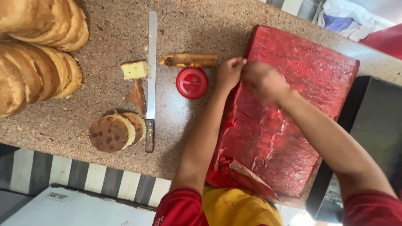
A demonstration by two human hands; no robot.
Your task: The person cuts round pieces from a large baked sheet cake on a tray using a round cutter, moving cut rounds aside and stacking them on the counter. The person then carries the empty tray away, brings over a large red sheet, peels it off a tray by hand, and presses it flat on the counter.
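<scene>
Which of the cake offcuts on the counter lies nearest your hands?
The long brown crust strip, lying just above the red lid, almost touching the left hand. The yellow cube lies beyond the knife.

Large red foil-wrapped rectangular slab (289, 121), flat on speckled counter, near edge torn

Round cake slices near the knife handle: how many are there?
2. One round cake slice with dark spots lies in front; the second slice leans behind it, touching the knife. More may be hidden beneath.
</scene>
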